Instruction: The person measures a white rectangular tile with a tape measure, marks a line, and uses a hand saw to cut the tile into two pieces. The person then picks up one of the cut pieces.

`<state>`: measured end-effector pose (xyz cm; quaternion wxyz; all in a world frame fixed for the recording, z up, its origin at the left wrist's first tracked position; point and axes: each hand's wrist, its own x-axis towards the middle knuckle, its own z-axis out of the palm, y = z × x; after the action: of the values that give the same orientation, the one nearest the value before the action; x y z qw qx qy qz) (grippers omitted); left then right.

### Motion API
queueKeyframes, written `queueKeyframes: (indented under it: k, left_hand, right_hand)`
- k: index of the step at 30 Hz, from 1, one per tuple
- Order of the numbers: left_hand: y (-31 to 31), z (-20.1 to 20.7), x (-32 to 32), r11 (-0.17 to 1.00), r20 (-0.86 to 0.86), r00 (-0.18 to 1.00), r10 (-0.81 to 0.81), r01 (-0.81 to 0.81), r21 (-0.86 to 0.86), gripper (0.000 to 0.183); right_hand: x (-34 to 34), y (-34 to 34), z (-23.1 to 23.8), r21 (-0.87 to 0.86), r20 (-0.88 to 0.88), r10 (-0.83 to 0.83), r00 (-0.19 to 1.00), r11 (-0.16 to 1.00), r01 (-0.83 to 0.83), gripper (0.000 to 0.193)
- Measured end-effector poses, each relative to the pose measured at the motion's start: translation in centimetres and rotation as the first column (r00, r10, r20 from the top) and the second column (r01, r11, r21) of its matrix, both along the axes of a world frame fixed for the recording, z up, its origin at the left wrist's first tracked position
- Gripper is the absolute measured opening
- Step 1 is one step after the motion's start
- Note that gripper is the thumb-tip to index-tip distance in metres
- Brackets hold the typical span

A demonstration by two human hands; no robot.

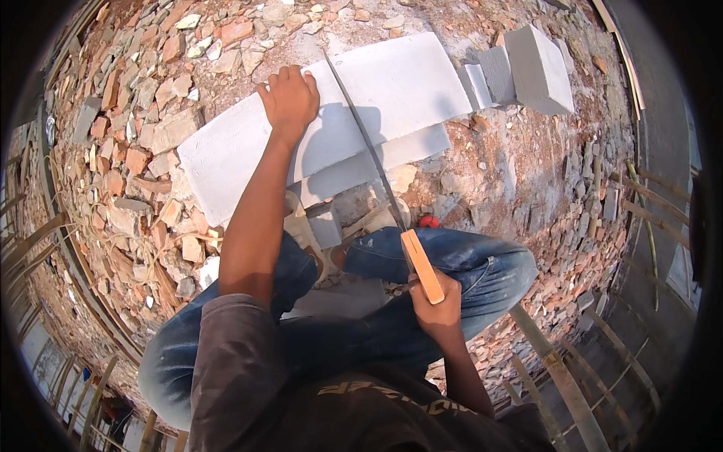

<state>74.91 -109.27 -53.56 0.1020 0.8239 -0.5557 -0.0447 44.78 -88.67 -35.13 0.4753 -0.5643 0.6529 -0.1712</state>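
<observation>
A long white lightweight concrete block [399,79] lies slanted in front of me. My left hand [292,99] rests on it near the far edge, palm down with fingers spread. Closed around the orange-tan handle of a handsaw [422,265] is my right hand [439,305], just above my right thigh. The saw's long dark blade crosses the block to the right of my left hand, its tip reaching past the far edge. Beneath the block's near side, another pale block [414,147] sticks out. How deep the blade sits in the block cannot be made out.
Several cut block pieces [497,74] stand to the right of the long block, a larger grey one [538,69] among them. Broken brick rubble [143,143] covers the ground. A small grey piece [325,226] sits between my feet. Bamboo poles [561,380] rise at lower right.
</observation>
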Motion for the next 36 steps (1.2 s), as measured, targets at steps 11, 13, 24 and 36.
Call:
queueKeyframes:
  k: [11, 13, 24, 36]
  left_hand:
    - [0.2, -0.3, 0.6, 1.000, -0.014, 1.000, 0.010, -0.010, 0.007, 0.038]
    - [-0.2, 0.0, -0.2, 1.000, -0.008, 1.000, -0.016, 0.016, 0.010, 0.039]
    - [-1.1, 0.0, 0.4, 0.999, 0.010, 1.000, -0.010, 0.009, 0.044, 0.041]
    - [-1.2, 0.8, -0.3, 0.992, -0.004, 1.000, -0.018, 0.019, 0.127, 0.049]
  right_hand:
    - [0.7, -3.3, -1.4, -0.002, 0.034, 0.086, 0.996, 0.996, -0.086, 0.012]
    - [-1.4, -0.4, 1.0, 0.075, 0.057, -0.004, 0.998, 0.997, -0.001, 0.010]
    - [2.6, -5.9, -4.4, -0.063, -0.018, 0.148, 0.989, 0.987, -0.149, 0.017]
    - [3.2, -6.2, -4.8, -0.039, 0.085, 0.054, 0.995, 0.998, -0.051, 0.023]
